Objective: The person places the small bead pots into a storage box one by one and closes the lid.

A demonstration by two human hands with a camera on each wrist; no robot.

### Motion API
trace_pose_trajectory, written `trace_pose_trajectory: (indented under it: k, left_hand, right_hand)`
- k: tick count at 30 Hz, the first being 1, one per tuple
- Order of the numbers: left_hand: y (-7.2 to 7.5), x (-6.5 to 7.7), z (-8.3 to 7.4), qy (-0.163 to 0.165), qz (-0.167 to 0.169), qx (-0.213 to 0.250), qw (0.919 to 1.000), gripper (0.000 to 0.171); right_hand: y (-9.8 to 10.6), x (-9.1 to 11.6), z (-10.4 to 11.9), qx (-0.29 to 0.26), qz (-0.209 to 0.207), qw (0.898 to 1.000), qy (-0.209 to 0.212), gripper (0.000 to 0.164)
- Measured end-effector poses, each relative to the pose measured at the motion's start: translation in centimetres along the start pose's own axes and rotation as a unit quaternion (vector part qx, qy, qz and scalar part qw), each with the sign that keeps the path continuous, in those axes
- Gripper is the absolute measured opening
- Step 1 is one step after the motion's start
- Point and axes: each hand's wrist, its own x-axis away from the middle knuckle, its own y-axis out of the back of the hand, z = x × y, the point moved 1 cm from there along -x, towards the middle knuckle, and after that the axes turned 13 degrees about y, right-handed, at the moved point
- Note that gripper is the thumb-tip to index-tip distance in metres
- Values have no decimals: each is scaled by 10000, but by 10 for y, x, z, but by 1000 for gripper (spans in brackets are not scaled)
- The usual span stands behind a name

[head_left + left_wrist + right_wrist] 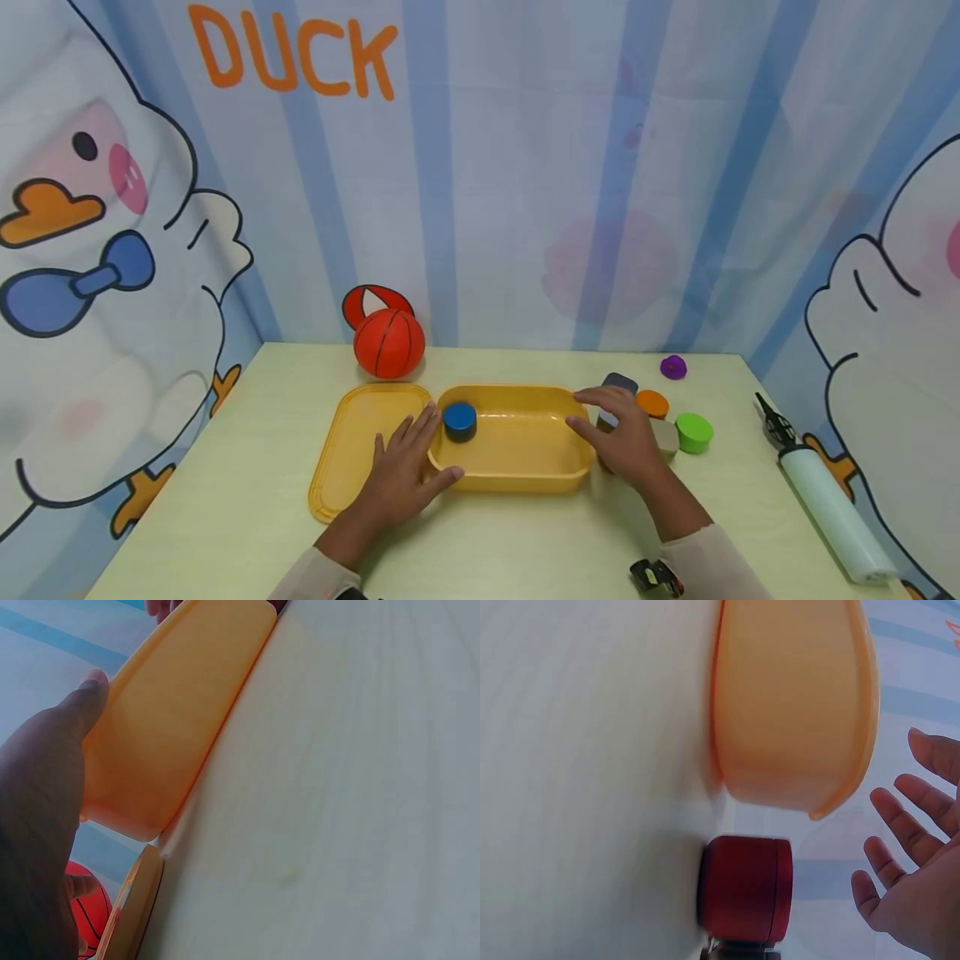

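Note:
A deep yellow plastic container (517,481) stands mid-table, with a short blue cylinder (460,421) inside at its left end. My left hand (401,479) rests at the container's left end, thumb along the near side and fingers spread straight. At the right end, my right hand (626,433) hovers beside the rim with loosely bent fingers and holds nothing. Under the left hand lies a flat yellow lid (343,467), partly covered by it. A dark red cylinder (746,889) sits just beyond the container's right end, mostly hidden by the right hand in the head view.
Small pieces are grouped at the right: an orange one (652,404), a green cylinder (694,432), a beige block (665,437) and a dark grey one (621,382). A purple piece (673,367), a red ball (389,343) and a pale hand pump (836,512) stand farther out.

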Motion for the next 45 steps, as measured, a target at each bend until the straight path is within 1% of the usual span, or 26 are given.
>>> trace_pose_trajectory:
  k: [5, 12, 16, 19, 22, 26, 30, 38, 45]
  left_hand:
    - [1, 0, -1, -33, 1, 22, 10000, 93]
    - [2, -1, -1, -98, -122, 8, 9999, 92]
    - [2, -1, -2, -108, -89, 35, 9999, 92]
    - [2, -1, -2, -108, -55, 42, 9999, 92]
    - [2, -2, -2, -96, -43, 17, 9999, 93]
    - [3, -3, -2, -78, 3, 37, 10000, 93]
    - [3, -3, 0, -39, 23, -12, 10000, 93]
    - [2, 0, -1, -80, -84, 67, 9999, 91]
    - [2, 0, 0, 9, 74, 19, 10000, 92]
  right_hand:
    - [13, 10, -8, 119, -35, 9998, -167, 35]
    - [27, 22, -20, 273, -66, 9995, -114, 35]
    - [34, 30, -24, 354, 5, 9991, -221, 35]
    - [37, 35, -27, 458, -26, 9988, -169, 34]
    - [39, 39, -30, 557, -45, 9984, -121, 33]
    - [40, 44, -36, 633, 17, 9976, -286, 34]
    - [40, 49, -42, 579, 58, 9973, -441, 34]
    - [40, 54, -46, 738, 244, 9956, -531, 37]
    - [39, 55, -48, 867, 358, 9938, -600, 37]
